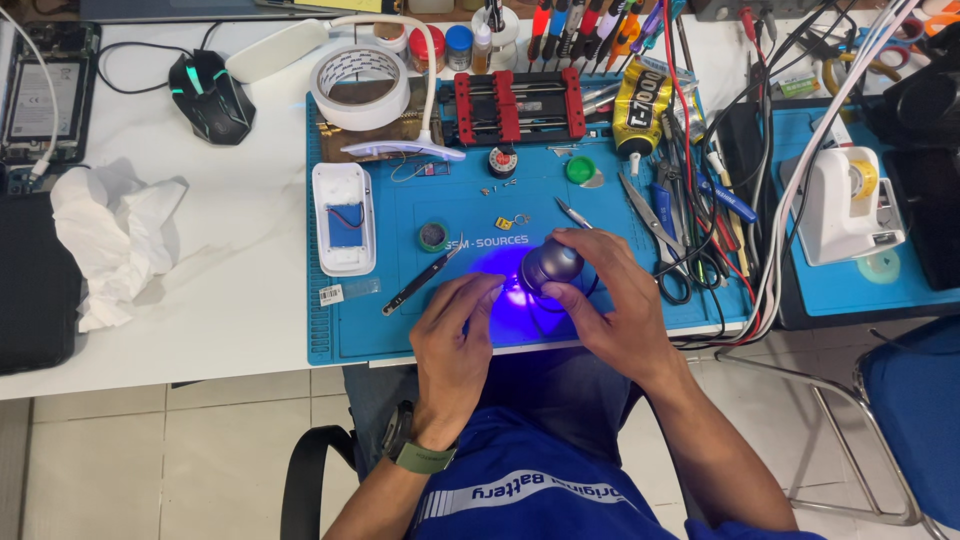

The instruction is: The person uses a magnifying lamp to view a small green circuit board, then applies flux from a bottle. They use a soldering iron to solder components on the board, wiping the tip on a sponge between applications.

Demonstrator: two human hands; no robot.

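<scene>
While bent over the blue mat (380, 335), seen from the head camera:

Right hand (610, 300): curled round a small grey lamp (550, 263), fingers wrapped close over its rounded top, holding it just above the mat.

Left hand (455, 335): resting on the mat beside the lamp, fingertips (492, 288) drawn near together at the edge of the violet glow (520, 300); whether anything is pinched between them cannot be told.

Lamp: at the middle front of the mat, casting violet light down between both hands.

Wrist: dark watch (400, 435) with an olive strap on the left arm.

Tweezers (422, 277): black, lying slantwise on the mat, just left of the left hand.

White case (343, 218): oblong, at the mat's left side, a blue rectangle set in it.

Sticker (331, 294): small white rectangle with dark bars, below the white case.

Tape roll (358, 85): wide, pale, at the mat's back left corner.

Red clamp (518, 105): red and black frame at the back middle.

Glue tube (638, 110): yellow and black label, right of the clamp, nozzle pointing down.

Green disc (578, 169): round, near the tube's tip.

Tape dispenser (845, 205): white, with a yellow roll, far right on a second blue mat.

Mouse (210, 95): black with a green glow, on the white table (240, 300), left of the mat.

Crumpled tissue (110, 240): white, at the table's left.
</scene>
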